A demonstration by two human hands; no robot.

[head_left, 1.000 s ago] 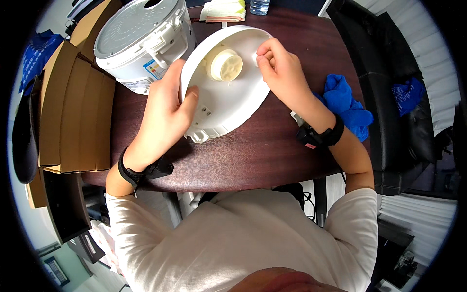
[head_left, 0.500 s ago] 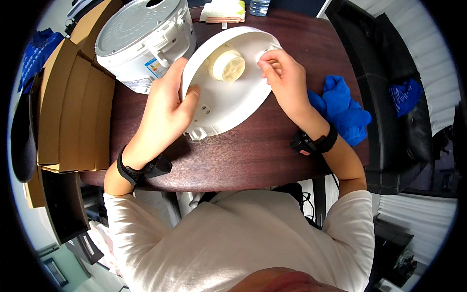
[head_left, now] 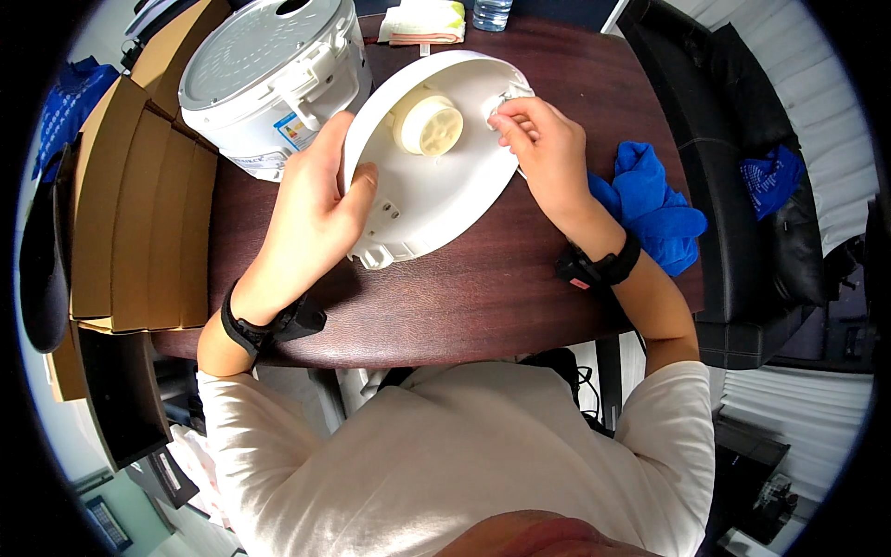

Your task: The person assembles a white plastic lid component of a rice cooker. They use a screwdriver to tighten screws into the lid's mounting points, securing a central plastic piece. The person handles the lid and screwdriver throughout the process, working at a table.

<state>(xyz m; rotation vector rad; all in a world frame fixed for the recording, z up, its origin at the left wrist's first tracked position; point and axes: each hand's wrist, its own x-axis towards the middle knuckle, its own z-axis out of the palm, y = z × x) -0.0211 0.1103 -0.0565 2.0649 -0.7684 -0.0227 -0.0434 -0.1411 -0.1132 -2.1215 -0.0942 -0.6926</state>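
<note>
In the head view, the white cover [head_left: 418, 218] is over the middle of the brown table [head_left: 445, 320], tilted, with its hollow inside turned to the person. The left hand [head_left: 317, 200] is closed firmly around its left rim, thumb on the inner side; probably this keeps the cover steady and leaves the other hand free. The right hand [head_left: 549, 141] is at the far right inner wall, thumb and forefinger brought nearly together at a small white fitting [head_left: 493, 105]. The tilt seems chosen so that the fitting and the cream cup [head_left: 434, 128] inside can be seen and reached. The grey-topped appliance [head_left: 237, 135] stands at far left, and the blue cloth [head_left: 650, 209] lies at right, perhaps put aside to leave room for working.

The left fingers are hidden behind the rim. Whether the right fingertips grip the fitting or only touch it, I cannot tell, because they cover part of it. It is also not clear if the cover's lower edge rests on the table. The appliance and the bottle [head_left: 491, 13] are cut by the upper edge.
</note>
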